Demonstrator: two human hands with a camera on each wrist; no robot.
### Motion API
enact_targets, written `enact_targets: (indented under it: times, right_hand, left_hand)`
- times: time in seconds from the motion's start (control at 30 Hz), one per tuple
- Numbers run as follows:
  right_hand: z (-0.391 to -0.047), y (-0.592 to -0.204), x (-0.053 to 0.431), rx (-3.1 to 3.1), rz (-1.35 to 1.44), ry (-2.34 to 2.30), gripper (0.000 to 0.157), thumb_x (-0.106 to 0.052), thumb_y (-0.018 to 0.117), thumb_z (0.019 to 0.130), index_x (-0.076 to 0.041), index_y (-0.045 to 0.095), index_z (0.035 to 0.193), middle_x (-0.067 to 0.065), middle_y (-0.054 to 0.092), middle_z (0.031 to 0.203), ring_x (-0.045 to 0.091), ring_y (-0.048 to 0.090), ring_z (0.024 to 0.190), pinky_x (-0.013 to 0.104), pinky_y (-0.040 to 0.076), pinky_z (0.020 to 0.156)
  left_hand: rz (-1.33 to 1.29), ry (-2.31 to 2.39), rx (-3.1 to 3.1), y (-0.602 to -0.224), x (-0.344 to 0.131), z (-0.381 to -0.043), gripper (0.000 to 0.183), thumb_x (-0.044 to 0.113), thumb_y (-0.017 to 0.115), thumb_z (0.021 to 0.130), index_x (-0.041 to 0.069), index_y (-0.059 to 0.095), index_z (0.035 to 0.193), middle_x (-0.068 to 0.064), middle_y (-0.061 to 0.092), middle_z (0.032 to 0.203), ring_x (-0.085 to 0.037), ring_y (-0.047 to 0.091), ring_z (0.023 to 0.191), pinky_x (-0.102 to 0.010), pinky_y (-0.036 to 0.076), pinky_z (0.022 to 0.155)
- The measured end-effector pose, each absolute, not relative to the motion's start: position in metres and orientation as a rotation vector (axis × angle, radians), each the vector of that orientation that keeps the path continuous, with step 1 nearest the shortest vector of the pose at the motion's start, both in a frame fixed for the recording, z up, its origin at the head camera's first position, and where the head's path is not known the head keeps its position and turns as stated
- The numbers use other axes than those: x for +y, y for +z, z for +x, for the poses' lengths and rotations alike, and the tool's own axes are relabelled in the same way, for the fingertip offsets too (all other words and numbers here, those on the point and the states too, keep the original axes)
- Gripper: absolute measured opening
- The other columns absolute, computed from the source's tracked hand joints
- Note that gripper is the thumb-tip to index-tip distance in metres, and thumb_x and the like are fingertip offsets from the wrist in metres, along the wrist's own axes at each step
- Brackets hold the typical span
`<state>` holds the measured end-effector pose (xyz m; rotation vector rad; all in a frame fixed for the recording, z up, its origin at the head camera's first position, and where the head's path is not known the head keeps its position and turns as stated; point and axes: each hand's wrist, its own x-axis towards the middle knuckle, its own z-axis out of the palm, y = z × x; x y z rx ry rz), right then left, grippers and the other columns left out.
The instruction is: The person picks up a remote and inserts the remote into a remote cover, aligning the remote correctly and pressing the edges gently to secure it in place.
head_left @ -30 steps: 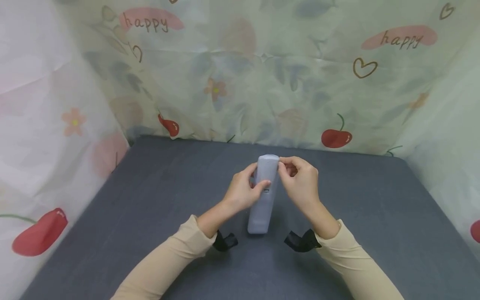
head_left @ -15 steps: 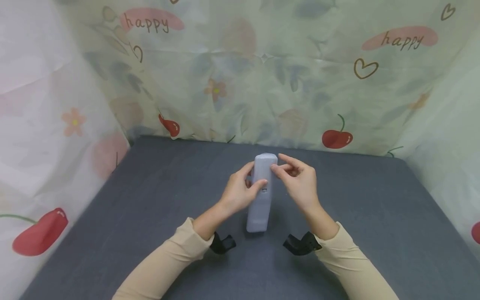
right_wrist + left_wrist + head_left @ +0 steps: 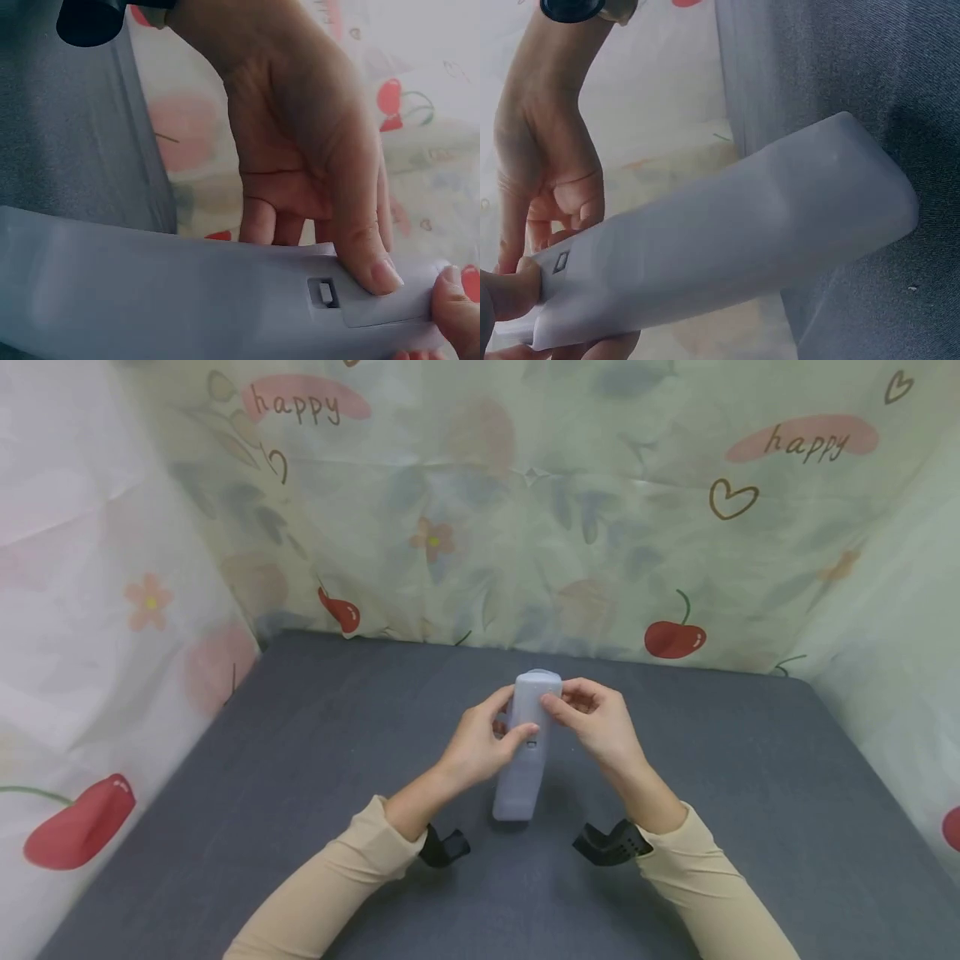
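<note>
A long, pale grey plastic device point(image 3: 520, 785) with rounded ends stands tilted in front of me, its lower end close over the dark table. My left hand point(image 3: 476, 741) grips it from the left, thumb across the front face and fingers behind. From the right, my right hand point(image 3: 602, 724) pinches the upper part, with its thumb on the front and fingers at the edge and behind. In the right wrist view that thumb presses on a flat cover panel point(image 3: 390, 309), beside a small recessed latch point(image 3: 324, 292). The left wrist view shows the device's smooth lower length point(image 3: 727, 225).
The dark grey table point(image 3: 337, 735) spreads around both arms. Fabric printed with cherries and the word happy hangs as a back wall point(image 3: 510, 552) and along both sides. Black straps point(image 3: 611, 843) stick out below both wrists.
My right thumb has moved from the device's upper right edge onto its front face. The right fingers lifted off briefly, then closed against the edge again. My left hand keeps its hold.
</note>
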<state>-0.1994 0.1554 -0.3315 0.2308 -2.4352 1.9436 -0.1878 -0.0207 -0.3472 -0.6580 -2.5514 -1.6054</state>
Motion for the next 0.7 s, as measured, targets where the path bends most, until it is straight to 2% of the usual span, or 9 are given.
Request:
enact_targets:
  times: [0.13,0.23,0.37,0.5,0.6,0.7]
  right_hand:
    - [-0.197,-0.331,0.154,-2.473,0.331,1.879,0.032,-0.023,0.064,0.089,-0.003,0.058,0.113,-0.003,0.061,0.100,0.005,0.060,0.081,0.025,0.052,0.075]
    - [-0.196,-0.331,0.154,-2.501,0.394,1.853,0.032,-0.022,0.061,0.091,-0.004,0.056,0.117,-0.001,0.062,0.103,0.006,0.059,0.080,0.025,0.052,0.072]
    - [-0.196,-0.331,0.155,-2.519,0.430,1.859,0.031,-0.021,0.059,0.092,-0.004,0.055,0.117,-0.007,0.062,0.098,0.007,0.057,0.076,0.026,0.051,0.068]
    - [-0.195,-0.331,0.155,-2.507,0.458,1.840,0.031,-0.021,0.059,0.092,-0.003,0.055,0.117,-0.008,0.063,0.097,0.007,0.057,0.074,0.028,0.053,0.067]
    - [-0.196,-0.332,0.156,-2.489,0.462,1.843,0.030,-0.020,0.059,0.092,-0.002,0.055,0.116,-0.009,0.063,0.097,0.006,0.058,0.074,0.027,0.052,0.066]
    - [-0.196,-0.333,0.157,-2.482,0.456,1.858,0.030,-0.019,0.060,0.092,-0.001,0.055,0.115,-0.013,0.064,0.094,0.005,0.058,0.075,0.025,0.052,0.066]
  left_hand:
    - [-0.650,-1.610,-2.516,-0.350,-0.020,-0.187,0.050,0.016,0.064,0.089,0.007,0.046,0.134,-0.015,0.063,0.108,-0.023,0.065,0.079,-0.022,0.051,0.061]
    - [-0.637,-1.640,-2.493,-0.353,-0.020,-0.187,0.050,0.015,0.064,0.088,0.006,0.046,0.134,-0.016,0.063,0.108,-0.022,0.065,0.075,-0.021,0.050,0.058]
    - [-0.617,-1.711,-2.479,-0.356,-0.020,-0.187,0.053,0.014,0.065,0.088,0.007,0.043,0.135,-0.017,0.060,0.109,-0.024,0.067,0.073,-0.022,0.052,0.058]
    - [-0.610,-1.766,-2.497,-0.354,-0.021,-0.188,0.055,0.015,0.065,0.088,0.005,0.041,0.136,-0.017,0.056,0.115,-0.030,0.069,0.084,-0.027,0.056,0.065]
    - [-0.587,-1.766,-2.500,-0.351,-0.025,-0.190,0.057,0.018,0.067,0.087,0.006,0.041,0.136,-0.016,0.053,0.122,-0.031,0.066,0.097,-0.032,0.056,0.077]
    - [-0.538,-1.751,-2.420,-0.347,-0.031,-0.191,0.048,0.018,0.066,0.087,0.005,0.048,0.129,-0.014,0.054,0.122,-0.029,0.062,0.103,-0.033,0.055,0.082]
